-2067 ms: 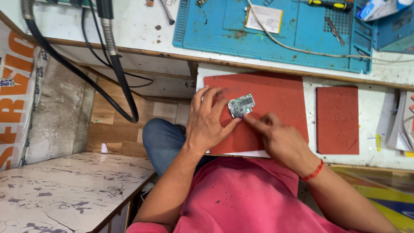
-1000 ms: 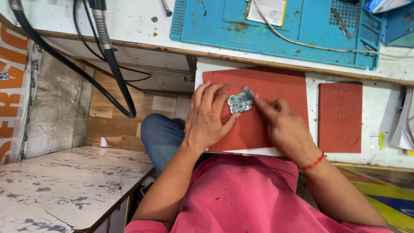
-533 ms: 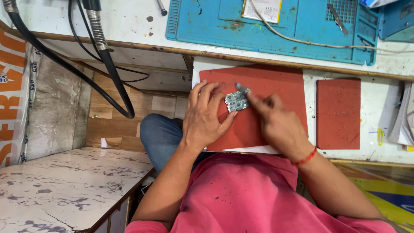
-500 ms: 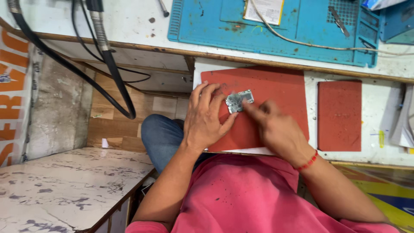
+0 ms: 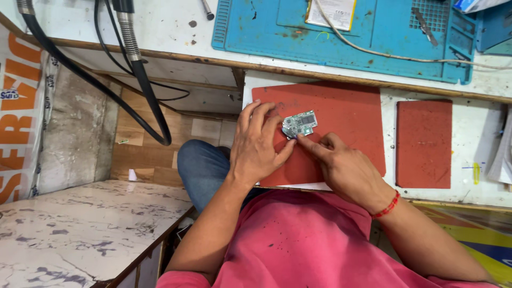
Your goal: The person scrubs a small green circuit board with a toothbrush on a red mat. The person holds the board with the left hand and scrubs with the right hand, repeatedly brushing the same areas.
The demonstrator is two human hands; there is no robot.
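**Green board pinned flat on the red mat**

Green and silver, the small rectangular circuit board (image 5: pixel 300 124) lies flat on the large red rubber work mat (image 5: pixel 341 114), near the mat's middle and toward its left half. We steady it with both hands. Our left hand (image 5: pixel 260 146) rests palm-down on the mat at the board's eight o'clock, its fingers (image 5: pixel 256 114) lightly spread and lying flat, with the thumb stretched up to touch the board's lower left corner. Our right hand (image 5: pixel 344 168) comes in from five o'clock, its forefinger extended and pressing the board's lower edge while the other fingers curl loosely under; whether it grips a fine tool we cannot tell.

We judge the board to be light, thin and stiff, and apt to skate if pushed on a smooth surface; the rubbery mat should hold it. It looks fragile: small metal shields and components stud its face, so we would take it by its bare edges or corners, never pressing on the parts, and avoid flexing it.

At three o'clock from the large mat, well apart from the board, sits a smaller red rectangular mat (image 5: pixel 424 144). At twelve o'clock, on the upper bench, lies a blue silicone repair mat (image 5: pixel 373 32) with a pale cable (image 5: pixel 384 53) running across it. A thick black hose (image 5: pixel 80 74) hangs at ten o'clock.
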